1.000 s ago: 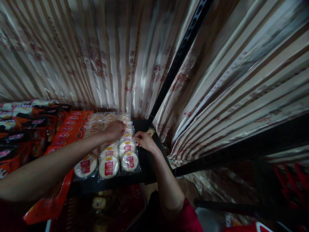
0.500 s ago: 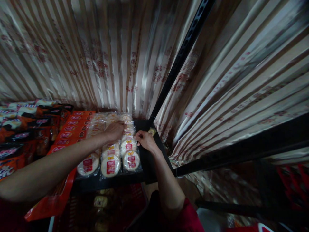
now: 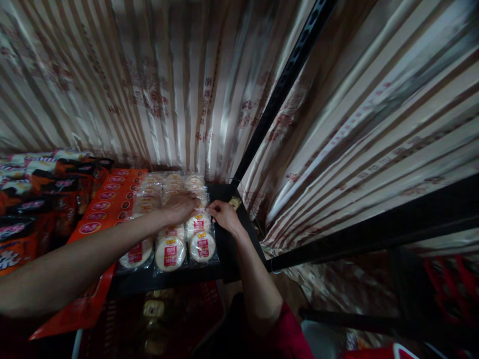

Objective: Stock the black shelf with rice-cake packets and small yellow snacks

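Observation:
Wrapped round rice crackers (image 3: 170, 252) with red labels stand in three rows on a black shelf (image 3: 228, 254). Reaching across from the left, my left hand (image 3: 182, 207) lies over the middle and right rows. Its fingers are bent together at a rice cracker packet (image 3: 197, 224) in the right row. On that row's right side, my right hand (image 3: 223, 215) pinches at a packet edge with thumb and forefinger. The two hands face each other, a small gap apart. My left hand and forearm hide part of the middle and left rows.
An orange printed sheet (image 3: 103, 204) lies left of the crackers and hangs over the shelf's front. Black-and-orange snack bags (image 3: 33, 209) fill the left. A small yellowish packet (image 3: 235, 202) sits behind my right hand. A black post (image 3: 277, 104) and patterned curtains (image 3: 168, 89) border the shelf.
My left hand has shifted slightly right and toward me along the right row. My right hand has moved slightly left, closer to the packets.

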The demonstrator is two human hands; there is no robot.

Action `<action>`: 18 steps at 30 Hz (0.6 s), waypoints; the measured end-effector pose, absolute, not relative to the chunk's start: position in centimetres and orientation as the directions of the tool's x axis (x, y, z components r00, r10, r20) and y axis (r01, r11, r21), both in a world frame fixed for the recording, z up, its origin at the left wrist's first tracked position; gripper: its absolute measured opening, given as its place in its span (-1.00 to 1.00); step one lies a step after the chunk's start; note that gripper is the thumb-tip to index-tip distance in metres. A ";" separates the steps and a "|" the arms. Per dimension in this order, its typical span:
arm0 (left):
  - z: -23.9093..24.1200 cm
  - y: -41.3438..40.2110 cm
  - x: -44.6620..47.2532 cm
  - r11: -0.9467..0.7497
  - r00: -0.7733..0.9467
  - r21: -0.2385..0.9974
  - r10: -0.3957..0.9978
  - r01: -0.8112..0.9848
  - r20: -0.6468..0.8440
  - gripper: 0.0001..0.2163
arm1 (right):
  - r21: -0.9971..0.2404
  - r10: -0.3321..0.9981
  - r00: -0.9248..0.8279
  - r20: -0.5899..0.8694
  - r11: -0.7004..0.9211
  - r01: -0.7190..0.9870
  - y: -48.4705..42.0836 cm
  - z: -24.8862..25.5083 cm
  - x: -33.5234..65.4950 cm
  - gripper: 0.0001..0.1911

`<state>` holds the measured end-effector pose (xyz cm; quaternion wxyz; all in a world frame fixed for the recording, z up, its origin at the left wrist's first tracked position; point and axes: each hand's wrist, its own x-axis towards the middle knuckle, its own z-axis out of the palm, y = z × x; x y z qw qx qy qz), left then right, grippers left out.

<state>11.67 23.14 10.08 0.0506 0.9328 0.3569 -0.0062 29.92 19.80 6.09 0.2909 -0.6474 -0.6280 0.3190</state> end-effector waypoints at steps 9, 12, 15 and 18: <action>10.7 22.6 12.2 -0.665 0.671 0.095 0.738 0.741 -0.069 -0.83 | -0.833 0.996 -0.039 -0.079 -0.044 0.552 19.8 5.4 30.5 -0.80; 10.5 22.7 12.1 -0.674 0.677 0.067 0.733 0.736 -0.065 -0.82 | -0.809 0.988 -0.061 -0.139 -0.078 0.582 19.6 5.4 31.4 -0.72; 10.2 22.8 12.1 -0.658 0.658 0.034 0.750 0.752 -0.068 -0.80 | -0.792 0.965 -0.129 -0.230 -0.108 0.600 19.4 5.5 32.4 -0.67; 9.9 23.0 12.2 -0.663 0.661 0.002 0.747 0.749 -0.065 -0.78 | -0.819 0.921 -0.228 -0.315 -0.143 0.556 19.2 5.5 32.8 -0.68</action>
